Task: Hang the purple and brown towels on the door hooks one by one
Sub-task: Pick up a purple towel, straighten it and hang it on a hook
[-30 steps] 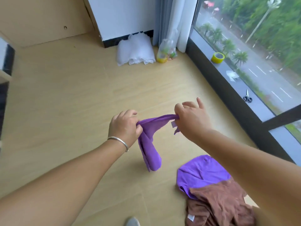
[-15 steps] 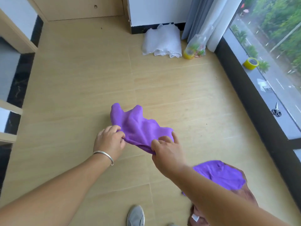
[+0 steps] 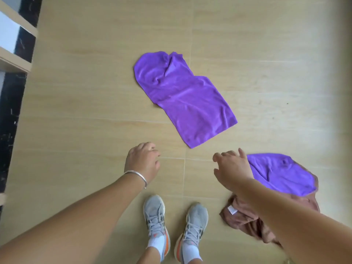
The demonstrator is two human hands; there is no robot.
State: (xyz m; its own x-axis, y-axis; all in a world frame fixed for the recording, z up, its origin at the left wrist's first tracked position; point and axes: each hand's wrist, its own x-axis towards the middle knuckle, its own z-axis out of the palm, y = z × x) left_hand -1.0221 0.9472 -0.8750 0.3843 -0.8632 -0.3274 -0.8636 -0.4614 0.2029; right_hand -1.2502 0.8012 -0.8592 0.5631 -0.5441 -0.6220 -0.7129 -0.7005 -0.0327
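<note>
1. Lying spread on the wooden floor [image 3: 76, 111] at about 12 o'clock from the person's feet is a purple towel [image 3: 182, 100], one far corner folded over; neither hand touches it.
2. The left hand [image 3: 142, 162], with a silver bangle [image 3: 136, 177] on its wrist, hangs over the floor at 10 o'clock from the shoes, fingers loosely curled and holding nothing.
3. The right hand [image 3: 231, 171] reaches out at 1 o'clock, fingers spread and relaxed, grasping nothing.
4. A second purple towel [image 3: 282, 174] lies at 2 o'clock, resting on top of a crumpled brown towel [image 3: 245, 218] with a white tag.
5. Grey shoes [image 3: 175, 221] with orange soles stand side by side at the bottom centre.
6. At 9 o'clock, a wood-edged white and black shelf unit [image 3: 13, 44] borders the floor.
</note>
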